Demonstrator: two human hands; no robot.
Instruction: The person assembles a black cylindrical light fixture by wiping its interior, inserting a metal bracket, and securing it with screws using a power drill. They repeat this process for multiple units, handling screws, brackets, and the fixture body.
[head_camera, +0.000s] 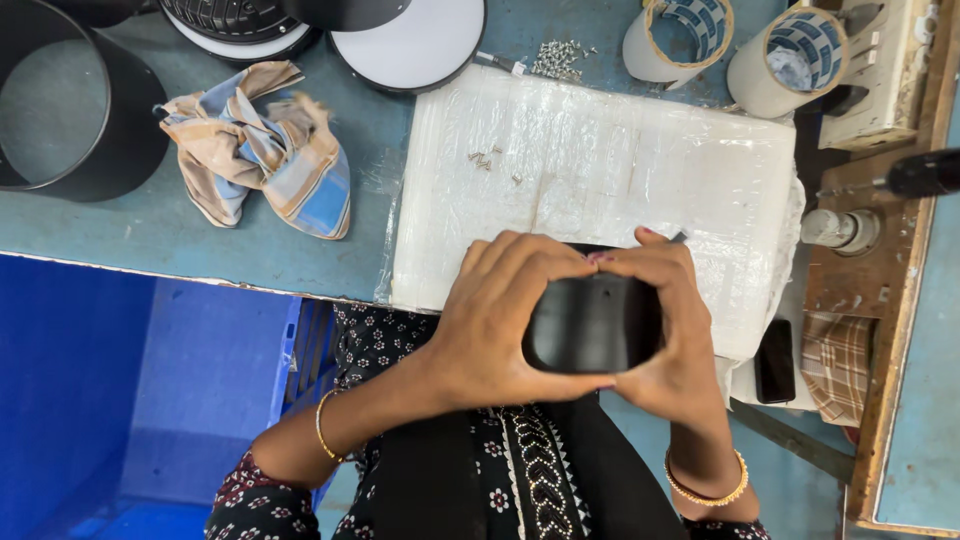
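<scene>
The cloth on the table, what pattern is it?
Cloth: blue, tan and white checks, head view.

A crumpled striped cloth (262, 148) is lying on the blue counter (150, 225), to the left of a white plastic-wrapped slab (600, 170). A few loose screws (487, 160) are sitting on the slab's far left part, and a heap of screws (560, 58) is lying just beyond its far edge. Two tape rolls (735, 45) are standing at the far right. A black cylinder (75, 100) is resting far left. A dark phone (775, 362) is lying at the near right.
</scene>
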